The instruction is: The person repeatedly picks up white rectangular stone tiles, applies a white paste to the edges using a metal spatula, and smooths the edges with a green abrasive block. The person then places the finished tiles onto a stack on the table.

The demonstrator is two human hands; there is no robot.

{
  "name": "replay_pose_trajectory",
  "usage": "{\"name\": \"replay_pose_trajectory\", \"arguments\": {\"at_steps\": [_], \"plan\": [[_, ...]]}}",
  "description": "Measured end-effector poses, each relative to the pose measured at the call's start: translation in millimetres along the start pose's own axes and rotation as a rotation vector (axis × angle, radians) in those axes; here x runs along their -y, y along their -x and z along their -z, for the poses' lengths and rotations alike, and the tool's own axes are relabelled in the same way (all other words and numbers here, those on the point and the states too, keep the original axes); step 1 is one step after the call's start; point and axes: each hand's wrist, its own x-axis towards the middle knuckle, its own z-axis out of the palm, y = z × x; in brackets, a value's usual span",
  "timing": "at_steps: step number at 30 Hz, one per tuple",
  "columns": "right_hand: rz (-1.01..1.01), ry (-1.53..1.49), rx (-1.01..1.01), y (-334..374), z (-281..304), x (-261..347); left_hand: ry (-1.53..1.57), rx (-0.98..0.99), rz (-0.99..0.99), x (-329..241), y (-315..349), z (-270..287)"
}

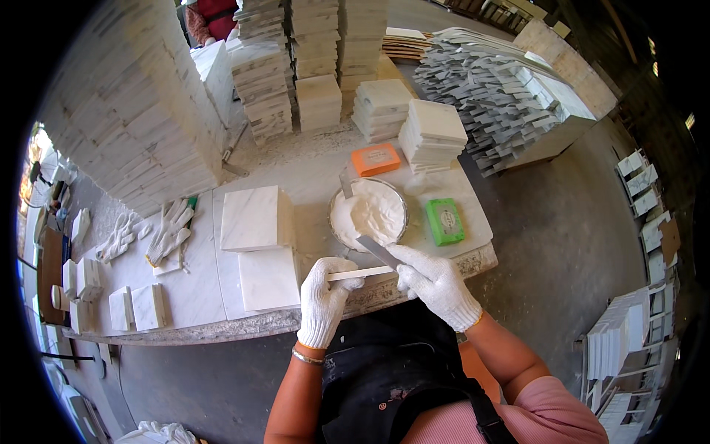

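Note:
Both my hands wear white knit gloves. My left hand [325,300] grips a thin white tile [364,274], seen edge-on, by its left end. My right hand [436,285] is closed around a flat metal putty knife [379,252], its blade angled up to the left above the tile. The fingers of the right hand are close to the tile's right end; whether they touch it, I cannot tell. Just beyond is a round bowl [335,231] of white paste [373,214], with another metal blade [346,185] standing in it at the far left.
White marble tiles [255,218] are stacked left of the bowl, with an orange box [375,159] behind it and a green box [444,222] to its right. Tall tile stacks [140,111] rise at the back. Loose gloves [170,229] lie left. Another person [214,18] stands behind.

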Motion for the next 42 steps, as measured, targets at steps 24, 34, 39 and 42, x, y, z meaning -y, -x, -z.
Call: {"name": "replay_pose_trajectory", "arguments": {"at_steps": [24,34,39,42], "plan": [[-0.101,-0.221,-0.071,16.9,10.5,15.0,0.136,-0.048,0.15,-23.5,-3.7,-3.4],[-0.176,-0.374,-0.143,45.4,44.6,-50.2,0.453,-0.048,0.438,-44.3,22.3,-11.2],[-0.147,-0.461,-0.155,49.4,45.5,-56.8,0.458,-0.057,0.5,-61.9,34.5,-11.8],[-0.139,-0.454,-0.15,51.6,49.1,-52.9,0.451,-0.061,0.509,-70.4,40.7,-15.2]]}}
